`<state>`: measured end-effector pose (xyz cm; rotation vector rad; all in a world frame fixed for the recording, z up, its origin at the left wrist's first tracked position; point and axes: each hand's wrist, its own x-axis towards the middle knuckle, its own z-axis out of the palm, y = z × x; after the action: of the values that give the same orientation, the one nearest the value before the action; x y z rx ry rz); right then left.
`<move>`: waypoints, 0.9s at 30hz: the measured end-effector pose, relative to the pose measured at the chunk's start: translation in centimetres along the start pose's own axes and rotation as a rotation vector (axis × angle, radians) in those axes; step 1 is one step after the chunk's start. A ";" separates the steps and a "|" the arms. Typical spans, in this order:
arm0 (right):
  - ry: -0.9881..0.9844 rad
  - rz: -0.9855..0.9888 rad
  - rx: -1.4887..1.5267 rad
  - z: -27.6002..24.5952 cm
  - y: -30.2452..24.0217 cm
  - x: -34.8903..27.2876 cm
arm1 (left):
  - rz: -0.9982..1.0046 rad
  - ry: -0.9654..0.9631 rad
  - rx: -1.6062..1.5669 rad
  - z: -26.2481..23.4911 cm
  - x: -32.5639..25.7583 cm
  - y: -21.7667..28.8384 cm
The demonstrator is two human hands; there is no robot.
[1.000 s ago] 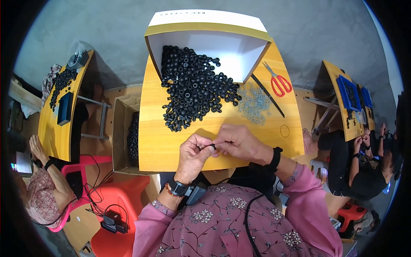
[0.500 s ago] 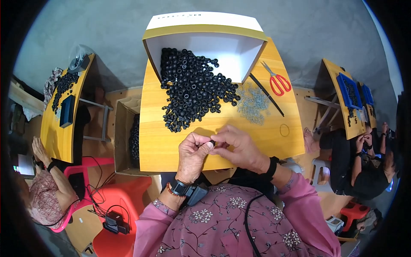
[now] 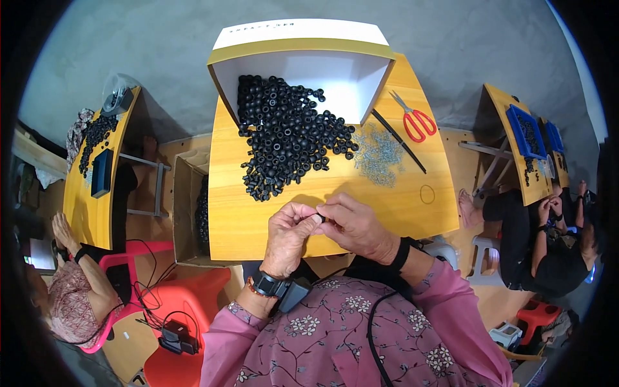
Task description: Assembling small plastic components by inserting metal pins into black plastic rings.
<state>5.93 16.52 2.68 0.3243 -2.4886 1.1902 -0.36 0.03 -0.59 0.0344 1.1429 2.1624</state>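
Observation:
Over the near edge of the table my left hand (image 3: pixel 287 233) pinches a small black round plastic part (image 3: pixel 323 219) between thumb and fingers. My right hand (image 3: pixel 358 226) meets it from the other side, thumb and forefinger closed on the same part, which is mostly covered by fingertips. Beyond them lies a heap of similar black parts (image 3: pixel 284 138), spilling out of a white box (image 3: pixel 351 71) tipped on its side. To the right of the heap are many tiny clear pieces (image 3: pixel 379 157), too small to make out singly.
Red-handled scissors (image 3: pixel 419 124) and a thin black rod (image 3: pixel 403 145) lie at the right, with a thin ring (image 3: pixel 427 194) nearer. A cardboard box (image 3: pixel 191 213) stands left of the table, by a red chair (image 3: pixel 184 309). Other people sit at side tables.
My right fingers have closed in tighter around the black part, which shows less now. The view has shifted slightly; the heap, scissors and box lie as before.

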 end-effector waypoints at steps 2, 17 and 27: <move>-0.031 -0.007 -0.006 -0.3 0.0 0.2 | -0.030 -0.026 0.045 0.0 0.3 0.3; -0.080 0.117 0.084 -0.8 -0.4 -0.2 | -0.021 -0.097 0.123 -0.2 0.1 -0.1; -0.012 0.070 0.132 0.2 0.7 -0.7 | -0.014 -0.112 0.121 -0.7 0.1 0.1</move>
<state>6.33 16.86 1.80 0.2818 -2.4550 1.3878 -0.75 -0.41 -0.95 0.1981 1.2039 2.0500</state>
